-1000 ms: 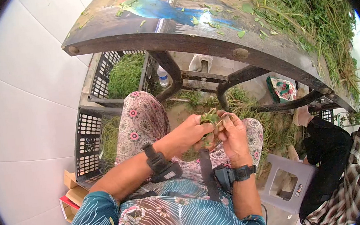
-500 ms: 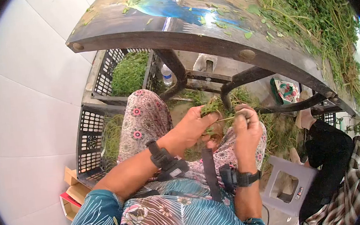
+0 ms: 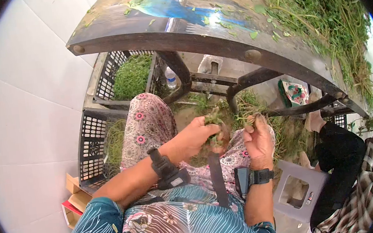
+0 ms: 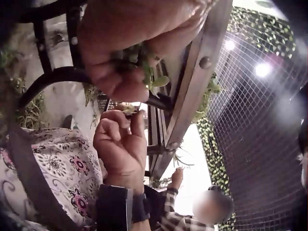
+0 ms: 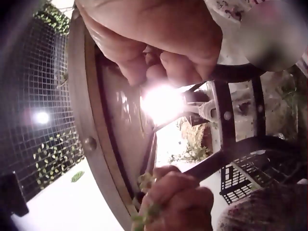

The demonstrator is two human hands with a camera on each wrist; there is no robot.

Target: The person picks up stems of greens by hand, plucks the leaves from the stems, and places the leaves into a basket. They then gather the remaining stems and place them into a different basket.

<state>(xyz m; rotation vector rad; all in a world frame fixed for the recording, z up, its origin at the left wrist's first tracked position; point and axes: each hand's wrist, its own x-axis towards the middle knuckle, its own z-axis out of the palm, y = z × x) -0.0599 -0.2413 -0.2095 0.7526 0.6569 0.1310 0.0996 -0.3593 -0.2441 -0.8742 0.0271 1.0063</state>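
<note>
Above my lap, my left hand [image 3: 198, 137] grips a small bunch of leafy green stems [image 3: 215, 121]. Leaves of that bunch poke out between its curled fingers in the left wrist view. To its right, a short gap apart, my right hand [image 3: 258, 140] pinches a small piece of green stem [image 3: 248, 120] between thumb and fingertips. The left wrist view shows this right hand [image 4: 120, 144] palm side up below the left one. In the right wrist view the left hand [image 5: 180, 204] with its greens is blurred at the bottom.
A wooden table [image 3: 160, 41] ahead carries a large heap of greens [image 3: 321, 16]. Black crates [image 3: 93, 146] with greens stand at my left. Stems litter the floor under the table. At right are a grey plastic stool [image 3: 294, 191] and another person in a checked shirt [image 3: 371, 188].
The right hand first worked against the bunch in the left hand, then drew away to the right with a stem. The left hand stays over the lap, still holding its greens.
</note>
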